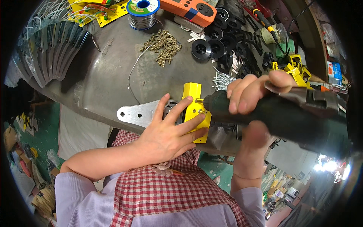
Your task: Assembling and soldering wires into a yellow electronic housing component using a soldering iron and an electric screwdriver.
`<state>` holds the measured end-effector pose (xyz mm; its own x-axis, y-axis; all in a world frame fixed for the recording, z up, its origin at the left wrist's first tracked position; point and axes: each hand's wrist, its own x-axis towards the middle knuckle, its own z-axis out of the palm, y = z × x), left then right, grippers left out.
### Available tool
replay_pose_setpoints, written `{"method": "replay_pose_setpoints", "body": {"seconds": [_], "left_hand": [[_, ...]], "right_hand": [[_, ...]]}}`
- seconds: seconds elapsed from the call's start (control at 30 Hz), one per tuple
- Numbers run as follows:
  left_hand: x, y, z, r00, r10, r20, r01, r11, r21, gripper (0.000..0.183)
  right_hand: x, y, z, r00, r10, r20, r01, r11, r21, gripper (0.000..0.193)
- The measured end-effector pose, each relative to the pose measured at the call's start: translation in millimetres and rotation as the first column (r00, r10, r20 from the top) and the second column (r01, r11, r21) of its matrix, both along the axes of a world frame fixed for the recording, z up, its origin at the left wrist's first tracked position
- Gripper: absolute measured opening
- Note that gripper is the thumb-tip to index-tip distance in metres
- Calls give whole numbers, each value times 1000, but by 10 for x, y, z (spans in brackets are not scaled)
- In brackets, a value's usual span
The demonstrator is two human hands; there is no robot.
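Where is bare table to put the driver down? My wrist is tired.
Bare grey table lies between the metal blades, the brass screws and the metal plate. The right side, around the black spools, is crowded.

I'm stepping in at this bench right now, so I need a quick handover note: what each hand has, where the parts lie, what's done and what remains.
Left hand: flat, fingers spread, pressing the yellow bracket onto the grey metal plate at the table edge.
Right hand: closed round the dark power screwdriver, tip at a screw on the bracket's face.
Supplies: brass screws heaped further back, silver screws beside the driver, more yellow brackets at right.
Done: bracket placed on plate.
Left: whether this screw is seated cannot be told; check it.
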<state>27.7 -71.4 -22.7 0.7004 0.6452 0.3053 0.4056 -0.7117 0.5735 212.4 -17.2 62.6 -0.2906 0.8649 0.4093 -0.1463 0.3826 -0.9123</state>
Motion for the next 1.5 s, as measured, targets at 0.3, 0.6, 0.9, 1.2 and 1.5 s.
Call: {"method": "replay_pose_setpoints", "body": {"seconds": [0.3,0.6,0.9,1.2,1.5], "left_hand": [[-24,-3,8,1000,-15,-20,15,1000,3,36],[31,58,80,998,-58,-10,59,996,60,44],[-89,175,335,986,-112,-125,107,993,-48,39],[1462,764,913,823,-556,117,540,830,142,36],[3555,291,935,735,-603,311,657,746,-109,51]], "right_hand": [[-86,14,-26,999,-54,9,53,997,62,63],[14,-81,72,979,-188,-84,181,979,-91,73],[1484,-1524,528,636,-763,-110,769,640,8,85],[2291,-3101,1285,-410,-912,0,818,-367,443,14],[2177,-2812,1449,-123,-968,219,949,-50,312,30]]}}
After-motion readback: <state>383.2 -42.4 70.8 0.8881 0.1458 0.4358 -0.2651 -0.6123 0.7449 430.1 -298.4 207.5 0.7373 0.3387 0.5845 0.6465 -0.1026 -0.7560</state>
